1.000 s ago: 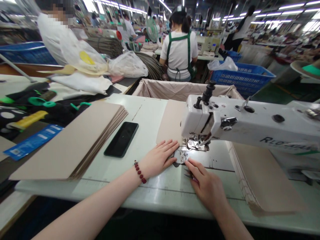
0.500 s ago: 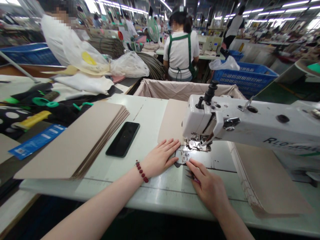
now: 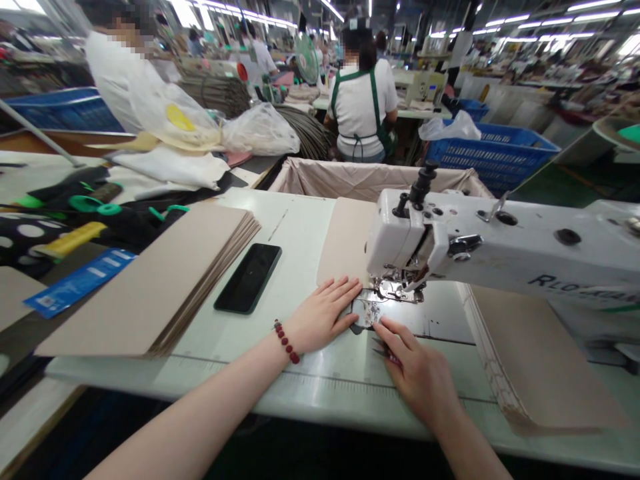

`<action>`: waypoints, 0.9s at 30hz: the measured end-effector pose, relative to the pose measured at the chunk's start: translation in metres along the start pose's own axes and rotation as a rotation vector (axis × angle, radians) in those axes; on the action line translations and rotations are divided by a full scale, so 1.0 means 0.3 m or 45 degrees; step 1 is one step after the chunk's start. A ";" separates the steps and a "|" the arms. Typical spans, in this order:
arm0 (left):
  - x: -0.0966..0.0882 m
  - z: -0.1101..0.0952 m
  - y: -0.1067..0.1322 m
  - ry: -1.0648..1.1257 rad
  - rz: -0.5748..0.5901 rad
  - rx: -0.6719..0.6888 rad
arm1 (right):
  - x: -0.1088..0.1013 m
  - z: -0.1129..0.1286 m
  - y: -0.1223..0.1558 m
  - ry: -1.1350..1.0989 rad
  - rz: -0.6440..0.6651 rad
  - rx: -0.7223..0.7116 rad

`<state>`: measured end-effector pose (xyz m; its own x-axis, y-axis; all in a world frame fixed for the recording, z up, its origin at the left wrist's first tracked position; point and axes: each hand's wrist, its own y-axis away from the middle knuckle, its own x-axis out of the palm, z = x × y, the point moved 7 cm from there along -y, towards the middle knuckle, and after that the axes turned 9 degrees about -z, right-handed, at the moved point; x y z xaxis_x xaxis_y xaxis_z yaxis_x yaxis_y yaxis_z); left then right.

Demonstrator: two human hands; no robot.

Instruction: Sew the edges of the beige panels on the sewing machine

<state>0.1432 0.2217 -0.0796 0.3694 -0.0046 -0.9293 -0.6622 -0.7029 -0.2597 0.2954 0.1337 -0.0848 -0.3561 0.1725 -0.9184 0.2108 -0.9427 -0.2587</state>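
My left hand [image 3: 327,315] lies flat on the pale table with its fingers stretched out, the tips by the near edge of a beige panel [image 3: 345,240]. That panel runs behind the head of the white sewing machine [image 3: 400,230]. My right hand [image 3: 417,367] is curled round small thread snips [image 3: 387,350], their blades pointing left out of the palm. Its index fingertip rests by the metal needle plate [image 3: 367,312]. The presser foot [image 3: 395,291] stands just beyond both hands. Part of the snips is hidden by my fingers.
A stack of beige panels [image 3: 145,280] lies at the left, beside a black phone [image 3: 249,278]. More stitched panels [image 3: 540,360] lie right, under the machine arm. A cloth-lined bin [image 3: 325,175] stands behind the table. Co-workers sit farther back, near a blue crate [image 3: 493,152].
Both hands and the beige panel keep their places. The view has shifted very slightly, and the co-worker in the green apron has turned a little.
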 end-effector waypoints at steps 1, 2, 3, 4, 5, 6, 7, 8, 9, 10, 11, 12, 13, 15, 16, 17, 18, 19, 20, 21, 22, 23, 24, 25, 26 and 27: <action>-0.001 0.000 0.000 0.008 -0.001 -0.001 | -0.001 0.001 0.000 0.002 -0.001 -0.004; -0.002 0.000 0.001 0.016 -0.003 0.002 | -0.003 0.001 0.000 0.001 -0.004 -0.007; -0.003 -0.001 0.002 0.023 -0.007 0.005 | -0.005 0.001 0.000 0.000 -0.010 -0.009; -0.003 -0.002 0.002 0.026 -0.011 0.010 | -0.006 0.001 0.000 -0.002 -0.016 -0.010; -0.004 -0.002 0.003 0.024 -0.015 0.014 | -0.007 0.001 0.000 -0.004 -0.019 -0.009; -0.003 -0.003 0.003 0.019 -0.016 0.017 | -0.007 0.001 0.000 -0.007 -0.019 -0.007; -0.003 -0.003 0.004 0.011 -0.019 0.020 | -0.007 0.001 0.000 -0.010 -0.020 -0.006; -0.001 -0.003 0.004 0.001 -0.019 0.023 | -0.006 0.001 -0.001 -0.011 -0.018 -0.002; 0.000 -0.003 0.004 -0.007 -0.019 0.026 | -0.005 0.001 -0.001 -0.010 -0.017 0.003; 0.003 -0.003 0.004 -0.015 -0.019 0.030 | -0.005 0.001 -0.002 -0.008 -0.016 0.008; 0.005 -0.003 0.005 -0.020 -0.018 0.034 | -0.006 0.001 -0.002 -0.004 -0.018 0.013; 0.008 -0.003 0.005 -0.025 -0.018 0.037 | -0.007 0.002 -0.003 0.001 -0.021 0.017; 0.009 -0.003 0.006 -0.030 -0.023 0.040 | -0.010 0.003 -0.004 0.007 -0.025 0.019; 0.010 -0.003 0.008 -0.042 -0.038 0.041 | -0.016 0.008 -0.005 0.014 -0.034 0.014; 0.007 -0.005 0.009 -0.049 -0.052 0.039 | -0.020 0.011 -0.005 0.016 -0.040 0.011; 0.002 -0.007 0.009 -0.058 -0.070 0.039 | -0.024 0.014 -0.005 0.019 -0.048 0.009; -0.007 -0.011 0.009 -0.068 -0.094 0.039 | -0.028 0.016 -0.004 0.020 -0.056 0.007; -0.019 -0.014 0.008 -0.078 -0.123 0.027 | -0.031 0.018 -0.003 0.021 -0.066 0.007; -0.035 -0.014 0.007 -0.090 -0.158 -0.003 | -0.033 0.018 -0.002 0.022 -0.075 0.008; -0.052 -0.012 0.006 -0.102 -0.198 -0.047 | -0.035 0.019 -0.001 0.022 -0.082 0.009; -0.069 -0.007 0.005 -0.114 -0.233 -0.099 | -0.035 0.019 -0.001 0.022 -0.085 0.011; -0.084 -0.002 0.006 -0.127 -0.263 -0.153 | -0.036 0.019 -0.002 0.021 -0.090 0.014; -0.095 0.004 0.008 -0.141 -0.286 -0.200 | -0.037 0.019 -0.002 0.019 -0.092 0.017; -0.101 0.007 0.013 -0.156 -0.301 -0.233 | -0.039 0.019 -0.003 0.017 -0.094 0.019; -0.102 0.008 0.021 -0.174 -0.310 -0.253 | -0.043 0.021 -0.003 0.010 -0.094 0.017; -0.100 0.007 0.034 -0.192 -0.317 -0.271 | -0.049 0.024 0.000 -0.002 -0.095 0.013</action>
<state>0.1241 0.2163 -0.0551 0.3912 0.2795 -0.8769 -0.4078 -0.8015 -0.4373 0.2942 0.1292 -0.0691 -0.3723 0.2418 -0.8961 0.1745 -0.9300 -0.3235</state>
